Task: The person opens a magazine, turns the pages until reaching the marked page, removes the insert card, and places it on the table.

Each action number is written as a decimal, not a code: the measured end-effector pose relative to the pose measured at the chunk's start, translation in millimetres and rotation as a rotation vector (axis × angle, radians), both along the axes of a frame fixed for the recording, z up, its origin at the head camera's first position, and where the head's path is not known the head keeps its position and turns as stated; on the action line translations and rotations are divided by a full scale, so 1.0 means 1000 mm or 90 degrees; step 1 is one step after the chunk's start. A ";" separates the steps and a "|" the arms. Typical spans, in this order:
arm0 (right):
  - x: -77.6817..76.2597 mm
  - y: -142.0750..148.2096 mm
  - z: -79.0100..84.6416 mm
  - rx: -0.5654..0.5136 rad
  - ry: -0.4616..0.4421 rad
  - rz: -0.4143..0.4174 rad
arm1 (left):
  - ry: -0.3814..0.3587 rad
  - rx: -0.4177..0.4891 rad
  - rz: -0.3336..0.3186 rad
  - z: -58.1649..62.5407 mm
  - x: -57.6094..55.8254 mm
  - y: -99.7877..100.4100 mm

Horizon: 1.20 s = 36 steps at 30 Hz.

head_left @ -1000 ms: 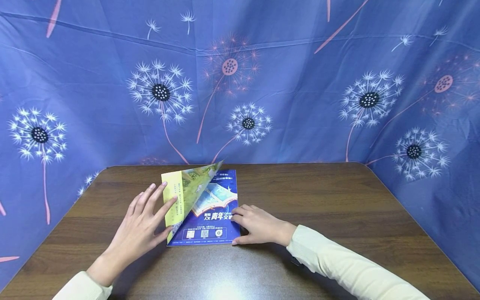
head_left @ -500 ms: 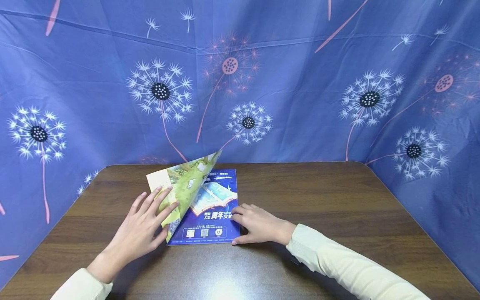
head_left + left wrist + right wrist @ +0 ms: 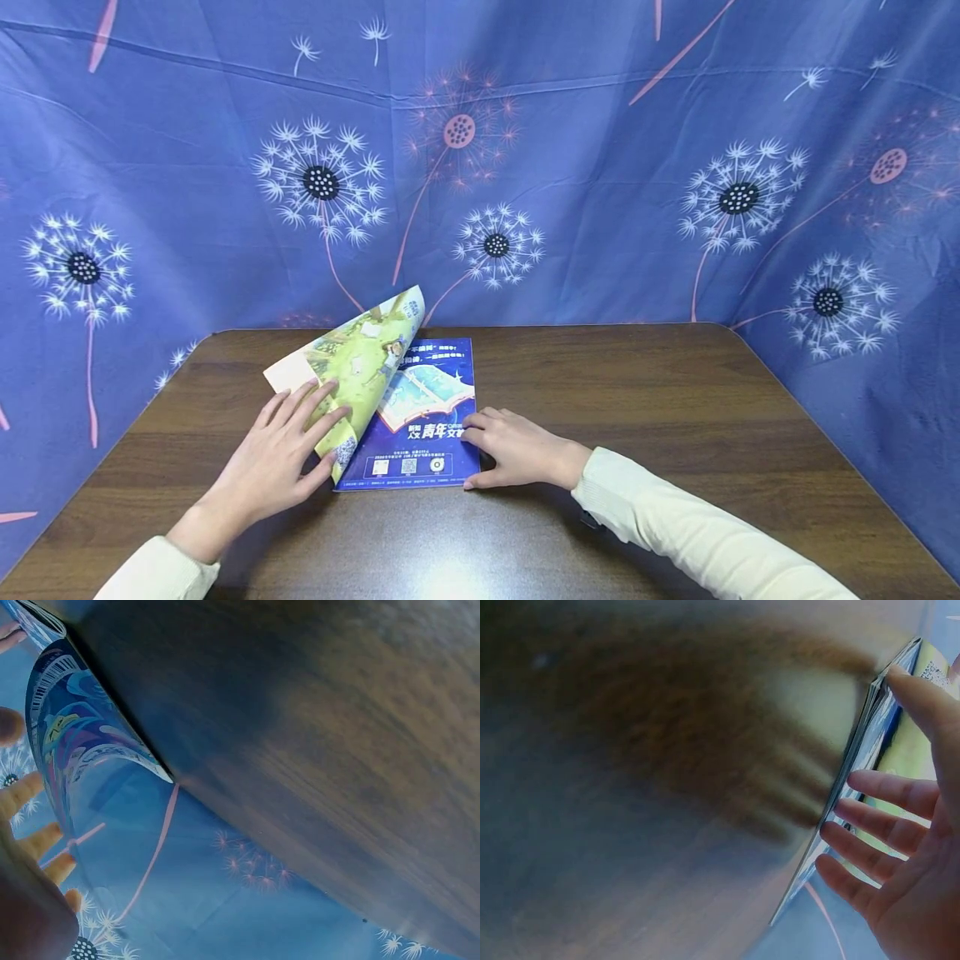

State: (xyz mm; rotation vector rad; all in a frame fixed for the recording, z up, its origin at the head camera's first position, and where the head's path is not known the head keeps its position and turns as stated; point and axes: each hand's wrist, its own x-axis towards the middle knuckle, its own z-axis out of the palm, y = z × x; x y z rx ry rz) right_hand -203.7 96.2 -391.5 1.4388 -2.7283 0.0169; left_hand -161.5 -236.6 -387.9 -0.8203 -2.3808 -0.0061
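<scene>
A magazine lies on the table, with a blue page showing an open-book picture facing up. Its yellow-green illustrated cover is curled up and leans to the left. My left hand lies against the cover with fingers extended and spread. In the left wrist view the cover's outer side bends in a curve, with a barcode and colourful blue print. My right hand rests at the magazine's right edge, its fingertips touching there. The right wrist view shows these fingers fairly straight along the edge.
Brown wooden table extends around the magazine on both sides. A blue curtain with dandelion prints hangs along the table's back and sides. Light glares off the table near its front.
The cover has swung further left and risen, baring more of the blue page. My left hand has shifted slightly left with it. The right hand stays at the right edge.
</scene>
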 end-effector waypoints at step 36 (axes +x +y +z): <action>-0.001 -0.001 0.005 0.007 0.003 0.017 | 0.018 -0.022 0.056 -0.001 0.004 0.000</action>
